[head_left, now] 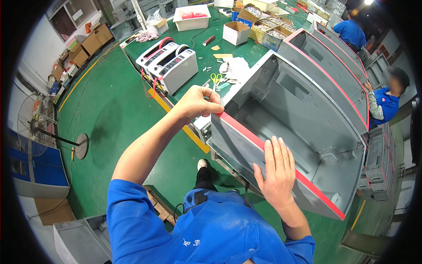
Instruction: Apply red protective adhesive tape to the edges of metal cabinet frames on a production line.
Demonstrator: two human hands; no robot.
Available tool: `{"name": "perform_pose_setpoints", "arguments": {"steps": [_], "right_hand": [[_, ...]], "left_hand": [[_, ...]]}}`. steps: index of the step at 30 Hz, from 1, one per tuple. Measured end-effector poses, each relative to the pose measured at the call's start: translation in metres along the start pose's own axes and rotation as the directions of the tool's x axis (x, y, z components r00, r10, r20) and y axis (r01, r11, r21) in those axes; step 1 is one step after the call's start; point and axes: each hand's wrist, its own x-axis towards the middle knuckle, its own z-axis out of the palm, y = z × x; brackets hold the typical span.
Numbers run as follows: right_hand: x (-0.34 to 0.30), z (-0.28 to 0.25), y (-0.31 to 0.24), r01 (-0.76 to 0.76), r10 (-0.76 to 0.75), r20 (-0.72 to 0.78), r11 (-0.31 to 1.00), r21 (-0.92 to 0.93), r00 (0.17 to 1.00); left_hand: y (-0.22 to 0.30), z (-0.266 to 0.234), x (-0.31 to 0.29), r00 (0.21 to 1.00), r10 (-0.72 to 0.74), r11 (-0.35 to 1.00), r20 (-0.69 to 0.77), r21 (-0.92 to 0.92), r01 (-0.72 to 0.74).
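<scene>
In front of me a grey metal cabinet (281, 121) lies with its open side up. A strip of red tape (314, 190) runs along its near rim, from the left corner to the right one. At the left corner my left hand (200, 104) is closed, thumb and fingertips pinched at the tape's end. My right hand (279, 175) lies flat across the strip farther right, fingers stretched and close together, thumb apart. The tape beneath its fingers is hidden. Yellow-handled scissors (216, 78) lie on the green tabletop beyond my left hand.
Two white tape dispensers (176, 69) stand on the bench to the left. Cardboard boxes (236, 33) of small parts are behind. More red-edged cabinets (323, 72) line the right, where a co-worker (384, 103) stands. A floor fan (39, 125) is at far left.
</scene>
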Motion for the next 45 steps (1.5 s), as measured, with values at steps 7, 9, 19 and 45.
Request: {"name": "perform_pose_setpoints", "arguments": {"steps": [7, 9, 19, 45], "right_hand": [[0.001, 0.000, -0.001, -0.008, 0.008, 0.008, 1.000, -0.006, 1.000], [0.003, 0.002, -0.003, -0.002, 0.002, 0.015, 1.000, -0.027, 1.000], [0.039, 0.032, -0.041, -0.076, 0.076, 0.001, 0.992, -0.098, 0.997], [-0.198, -0.067, 0.097, -0.897, 0.720, -0.600, 0.071, -0.436, 0.348]], "left_hand": [[0.001, 0.001, -0.003, 1.000, 0.011, 0.998, -0.015, 0.066, -0.010], [0.002, 0.001, -0.007, 1.000, 0.002, 0.995, -0.028, 0.099, 0.000], [-0.057, -0.048, 0.016, 0.976, 0.127, 0.992, -0.177, 0.015, -0.126], [-0.008, 0.028, 0.122, -0.076, 0.790, 0.129, 0.609, -0.285, -0.950]]}}
